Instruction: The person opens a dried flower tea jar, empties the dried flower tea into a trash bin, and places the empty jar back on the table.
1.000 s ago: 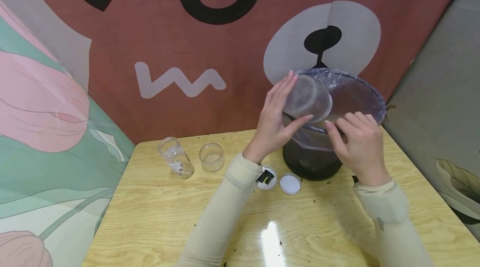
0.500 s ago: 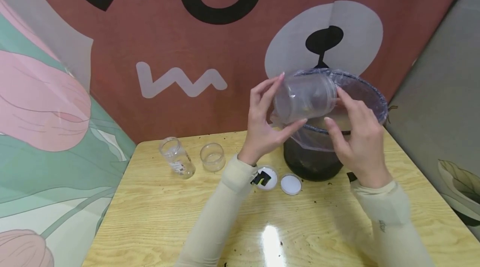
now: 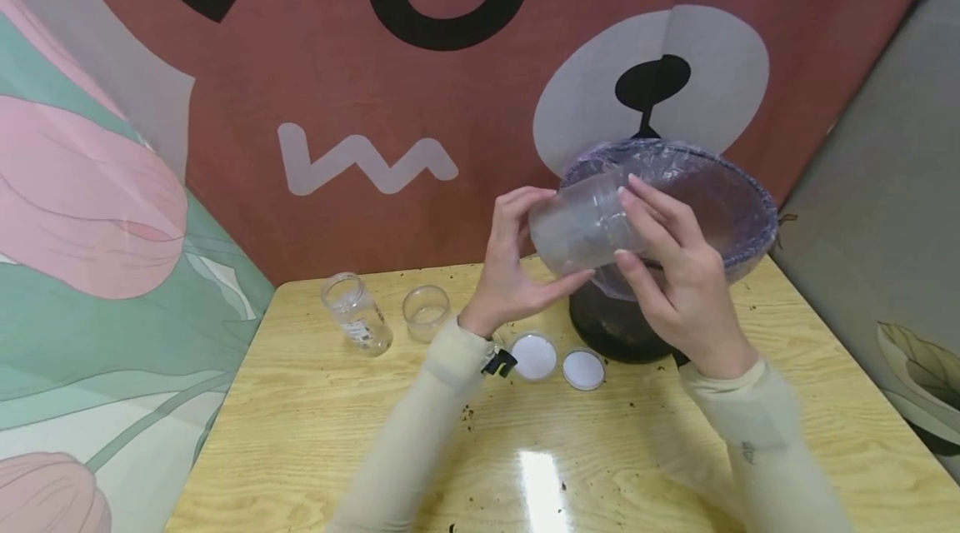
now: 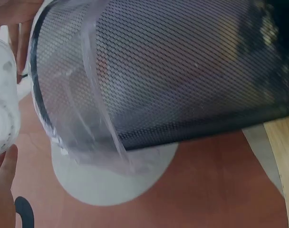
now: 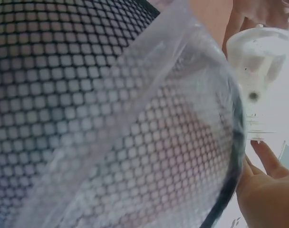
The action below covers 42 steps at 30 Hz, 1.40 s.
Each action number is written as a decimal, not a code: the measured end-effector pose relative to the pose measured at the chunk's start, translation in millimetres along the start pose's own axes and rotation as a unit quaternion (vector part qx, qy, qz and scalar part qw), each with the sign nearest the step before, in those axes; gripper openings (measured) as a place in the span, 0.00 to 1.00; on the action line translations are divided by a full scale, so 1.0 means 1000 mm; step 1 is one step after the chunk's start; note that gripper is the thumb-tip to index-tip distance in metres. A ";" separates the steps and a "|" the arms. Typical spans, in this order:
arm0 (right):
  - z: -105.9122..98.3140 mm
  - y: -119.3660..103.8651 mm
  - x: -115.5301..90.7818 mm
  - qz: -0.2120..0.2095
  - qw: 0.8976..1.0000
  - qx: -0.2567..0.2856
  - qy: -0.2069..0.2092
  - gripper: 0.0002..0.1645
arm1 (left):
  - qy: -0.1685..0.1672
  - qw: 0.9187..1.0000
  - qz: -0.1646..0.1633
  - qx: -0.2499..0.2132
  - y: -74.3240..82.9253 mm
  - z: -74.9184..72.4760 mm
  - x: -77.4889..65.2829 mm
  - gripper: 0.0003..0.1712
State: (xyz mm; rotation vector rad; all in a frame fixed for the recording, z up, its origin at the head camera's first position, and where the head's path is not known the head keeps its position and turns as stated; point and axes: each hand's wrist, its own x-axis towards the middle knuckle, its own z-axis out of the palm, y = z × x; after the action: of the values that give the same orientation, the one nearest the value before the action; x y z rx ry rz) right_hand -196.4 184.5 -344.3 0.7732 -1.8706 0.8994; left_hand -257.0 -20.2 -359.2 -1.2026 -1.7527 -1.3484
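Note:
A clear plastic jar (image 3: pixel 573 229) lies tilted in the air in front of the mesh waste bin (image 3: pixel 615 333), its mouth end toward the right. My left hand (image 3: pixel 510 275) holds its base end, thumb below and fingers above. At the mouth end, my right hand (image 3: pixel 686 291) grips the jar between thumb and fingers. A translucent plastic bag lines the bin and folds over its rim (image 3: pixel 765 212). In the left wrist view the jar (image 4: pixel 3 95) shows only at the left edge. A dark speck sits on the jar (image 5: pixel 258 76) in the right wrist view.
At the table's back left stand a tall clear jar (image 3: pixel 356 316) with a printed label and a short clear jar (image 3: pixel 426 312). Two white round lids (image 3: pixel 534 356) lie before the bin. Dark crumbs dot the wooden table (image 3: pixel 300 433). A printed cloth (image 3: pixel 375 225) hangs behind.
My right hand has left the bin's rim and taken hold of the jar's mouth end. The jar has turned sideways and come left and down, away from over the bin.

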 end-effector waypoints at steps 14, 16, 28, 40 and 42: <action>0.045 -0.006 0.000 -0.100 0.989 -0.046 -0.099 0.22 | -0.042 0.993 -0.081 0.075 -0.017 -0.031 -0.034 0.58; 0.053 -0.004 -0.002 -0.100 0.987 -0.055 -0.115 0.25 | -0.046 0.991 -0.092 0.080 -0.021 -0.034 -0.039 0.59; 0.106 0.010 -0.025 -0.088 0.977 -0.098 -0.170 0.44 | -0.074 0.953 -0.261 0.137 -0.039 -0.041 -0.062 0.62; 0.136 0.031 -0.050 0.002 0.969 -0.117 -0.218 0.37 | -0.068 0.912 -0.343 0.215 -0.062 -0.022 -0.082 0.60; 0.138 0.034 -0.054 0.012 0.967 -0.123 -0.221 0.37 | -0.070 0.909 -0.355 0.207 -0.063 -0.020 -0.084 0.60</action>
State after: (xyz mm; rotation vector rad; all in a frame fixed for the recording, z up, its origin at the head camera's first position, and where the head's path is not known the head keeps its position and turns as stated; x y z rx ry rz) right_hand -263.4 96.3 -448.3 0.8453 -2.3315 0.5185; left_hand -282.8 -67.5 -451.8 -0.4325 -2.5652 -1.1602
